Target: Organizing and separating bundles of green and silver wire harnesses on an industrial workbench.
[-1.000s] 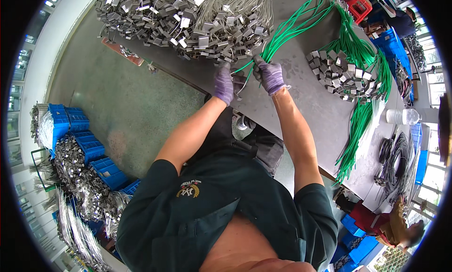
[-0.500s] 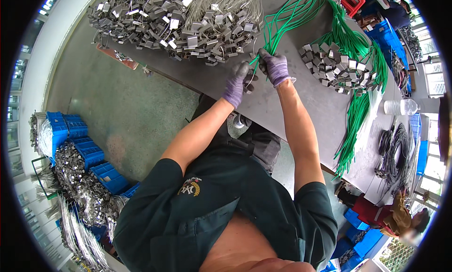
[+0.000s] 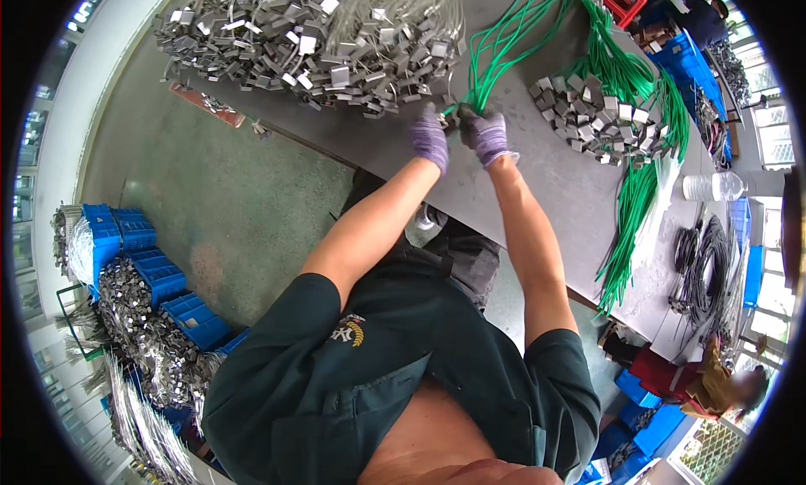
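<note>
A loose bunch of green cable ties or wires [image 3: 487, 70] runs from the far part of the table down to my hands; I cannot tell which of the two they are. My right hand [image 3: 485, 137], in a purple-and-grey glove, is closed round its near end. Close beside it, my left hand [image 3: 430, 139], gloved alike, has its fingers pinched at the green ends. What exactly lies between the left fingers is hidden. Beyond my left hand spreads a big heap of small grey metal blocks [image 3: 336, 75] with pale wires [image 3: 403, 11].
To the right lie a pile of grey blocks [image 3: 592, 120] and hanging green strands [image 3: 630, 233] on the grey table [image 3: 554, 208]. A clear bottle [image 3: 712, 187] and a black cable coil [image 3: 712, 271] sit further right. Blue crates [image 3: 193, 317] stand left; a person [image 3: 705, 384] is at lower right.
My hands have drawn closer together, the left moving right and the right slightly left and nearer me. The white thread seen between them earlier no longer shows.
</note>
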Action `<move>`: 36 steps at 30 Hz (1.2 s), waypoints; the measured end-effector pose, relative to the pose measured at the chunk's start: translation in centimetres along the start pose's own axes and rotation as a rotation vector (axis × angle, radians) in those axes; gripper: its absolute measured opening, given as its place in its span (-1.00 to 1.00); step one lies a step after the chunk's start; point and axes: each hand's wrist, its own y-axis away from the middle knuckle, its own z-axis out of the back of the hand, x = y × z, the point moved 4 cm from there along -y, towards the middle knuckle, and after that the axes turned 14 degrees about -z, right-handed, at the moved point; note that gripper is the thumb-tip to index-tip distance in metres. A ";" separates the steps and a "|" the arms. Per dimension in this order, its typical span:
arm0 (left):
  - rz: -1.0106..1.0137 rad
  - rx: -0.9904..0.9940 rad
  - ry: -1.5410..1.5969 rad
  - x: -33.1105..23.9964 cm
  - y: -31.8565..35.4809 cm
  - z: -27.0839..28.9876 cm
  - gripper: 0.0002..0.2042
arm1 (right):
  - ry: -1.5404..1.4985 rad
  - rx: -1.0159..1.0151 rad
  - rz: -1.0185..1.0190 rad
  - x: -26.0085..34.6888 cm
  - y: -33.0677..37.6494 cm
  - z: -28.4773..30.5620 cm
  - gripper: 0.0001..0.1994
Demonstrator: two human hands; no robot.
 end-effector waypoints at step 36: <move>-0.719 1.172 -2.067 -22.2 -7.3 -16.4 -0.67 | 0.128 -0.495 0.433 -4.6 -7.0 11.8 -0.79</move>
